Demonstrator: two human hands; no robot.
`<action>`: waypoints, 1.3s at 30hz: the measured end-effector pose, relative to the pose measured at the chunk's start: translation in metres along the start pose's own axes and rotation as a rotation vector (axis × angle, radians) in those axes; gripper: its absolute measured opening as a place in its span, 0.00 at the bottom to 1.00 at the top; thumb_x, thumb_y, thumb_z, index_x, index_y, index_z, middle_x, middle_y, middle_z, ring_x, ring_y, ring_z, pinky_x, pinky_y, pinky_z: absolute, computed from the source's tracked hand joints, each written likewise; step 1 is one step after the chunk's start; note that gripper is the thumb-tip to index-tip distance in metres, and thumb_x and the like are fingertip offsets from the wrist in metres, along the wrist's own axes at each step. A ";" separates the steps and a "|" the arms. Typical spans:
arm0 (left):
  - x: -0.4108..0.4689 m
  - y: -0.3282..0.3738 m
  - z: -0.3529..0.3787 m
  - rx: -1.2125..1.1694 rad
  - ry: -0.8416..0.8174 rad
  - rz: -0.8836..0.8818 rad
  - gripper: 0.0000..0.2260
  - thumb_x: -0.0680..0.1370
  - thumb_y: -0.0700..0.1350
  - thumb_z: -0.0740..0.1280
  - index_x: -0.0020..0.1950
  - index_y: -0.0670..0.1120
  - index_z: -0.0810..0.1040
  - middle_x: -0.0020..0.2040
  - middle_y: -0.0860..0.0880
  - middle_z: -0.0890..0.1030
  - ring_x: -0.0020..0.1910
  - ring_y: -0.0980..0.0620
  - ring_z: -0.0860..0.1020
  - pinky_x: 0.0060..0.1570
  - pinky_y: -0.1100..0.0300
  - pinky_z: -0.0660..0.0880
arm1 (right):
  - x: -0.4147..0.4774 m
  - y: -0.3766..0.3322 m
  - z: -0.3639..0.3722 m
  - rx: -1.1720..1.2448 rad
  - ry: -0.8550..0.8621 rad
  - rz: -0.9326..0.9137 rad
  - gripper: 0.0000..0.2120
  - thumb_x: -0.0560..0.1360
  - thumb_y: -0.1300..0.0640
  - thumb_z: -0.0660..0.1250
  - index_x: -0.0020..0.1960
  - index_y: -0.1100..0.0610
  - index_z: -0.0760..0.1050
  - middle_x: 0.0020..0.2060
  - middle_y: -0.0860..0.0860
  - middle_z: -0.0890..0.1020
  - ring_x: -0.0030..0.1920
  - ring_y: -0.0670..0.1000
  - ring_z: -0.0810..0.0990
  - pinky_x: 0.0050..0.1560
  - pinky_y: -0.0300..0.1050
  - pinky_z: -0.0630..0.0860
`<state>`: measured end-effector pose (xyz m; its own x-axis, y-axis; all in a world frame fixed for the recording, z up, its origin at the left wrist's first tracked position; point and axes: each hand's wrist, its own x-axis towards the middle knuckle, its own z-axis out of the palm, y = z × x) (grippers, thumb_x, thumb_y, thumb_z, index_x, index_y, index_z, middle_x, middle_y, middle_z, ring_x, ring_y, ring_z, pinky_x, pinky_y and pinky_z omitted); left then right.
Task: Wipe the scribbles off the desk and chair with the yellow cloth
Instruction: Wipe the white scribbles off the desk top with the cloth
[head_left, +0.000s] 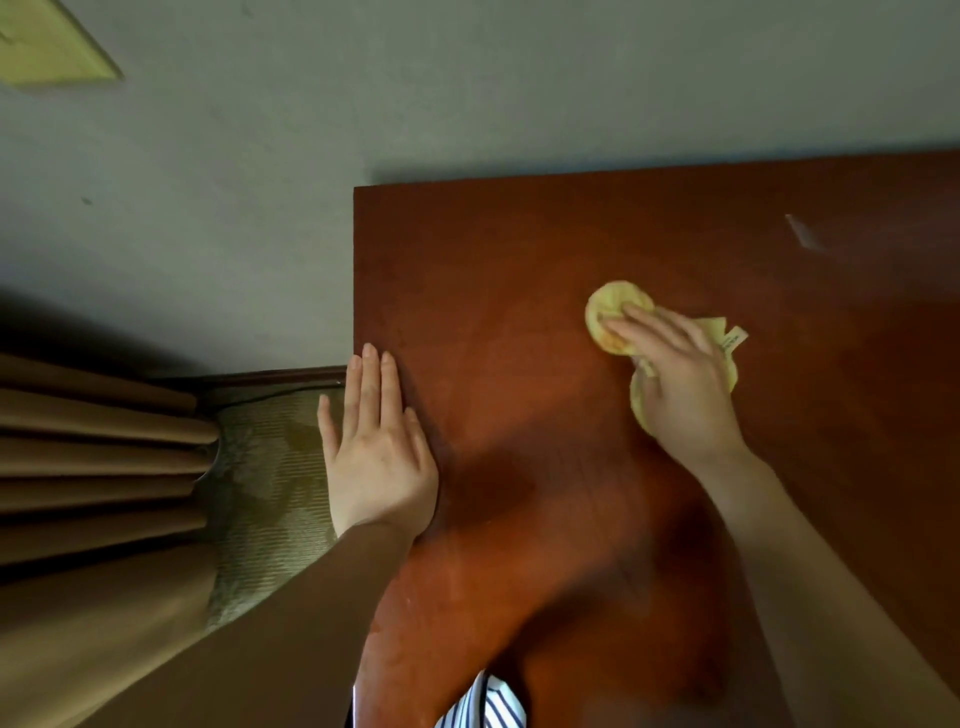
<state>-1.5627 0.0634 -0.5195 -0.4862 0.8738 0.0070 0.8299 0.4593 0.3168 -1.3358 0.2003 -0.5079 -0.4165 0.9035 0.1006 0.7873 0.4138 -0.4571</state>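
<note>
Right now the right hand (680, 379) presses the bunched yellow cloth (615, 317) onto the middle of the table (493, 291) with outstretched fingers, while the left hand (376, 447) rests flat and empty at its left edge. Firm, overlapping strokes seem best; a pale mark (802, 232) waits farther right, and the brown curtain (98, 452) hangs clear.

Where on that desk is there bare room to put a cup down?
Bare wood lies between the left hand and the yellow cloth, along the far edge of the desk by the wall, and right of the cloth. Crowded: the left edge under the left hand, and where the right hand presses the cloth.
</note>
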 end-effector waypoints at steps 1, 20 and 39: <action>0.000 0.000 0.001 -0.006 0.001 -0.001 0.26 0.80 0.49 0.44 0.78 0.44 0.55 0.78 0.49 0.54 0.77 0.54 0.48 0.75 0.51 0.43 | 0.012 0.005 0.000 -0.013 0.023 0.013 0.27 0.72 0.72 0.63 0.67 0.52 0.73 0.65 0.51 0.75 0.67 0.57 0.69 0.66 0.61 0.67; 0.002 -0.002 0.005 -0.020 -0.034 -0.019 0.26 0.79 0.49 0.44 0.78 0.45 0.54 0.78 0.49 0.54 0.77 0.53 0.49 0.74 0.46 0.50 | 0.131 -0.097 0.062 -0.044 -0.119 -0.082 0.27 0.76 0.65 0.58 0.70 0.44 0.69 0.71 0.44 0.68 0.73 0.50 0.61 0.71 0.48 0.53; 0.014 0.008 -0.025 0.242 -0.150 0.067 0.24 0.81 0.49 0.50 0.75 0.41 0.60 0.75 0.41 0.60 0.76 0.44 0.53 0.71 0.37 0.43 | -0.035 -0.056 0.015 0.053 -0.097 -0.085 0.30 0.71 0.72 0.64 0.67 0.48 0.73 0.67 0.46 0.74 0.71 0.51 0.66 0.69 0.51 0.61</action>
<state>-1.5699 0.0756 -0.4931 -0.3968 0.9093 -0.1255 0.9088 0.4084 0.0850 -1.3722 0.1433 -0.4992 -0.5243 0.8497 0.0565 0.7232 0.4793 -0.4971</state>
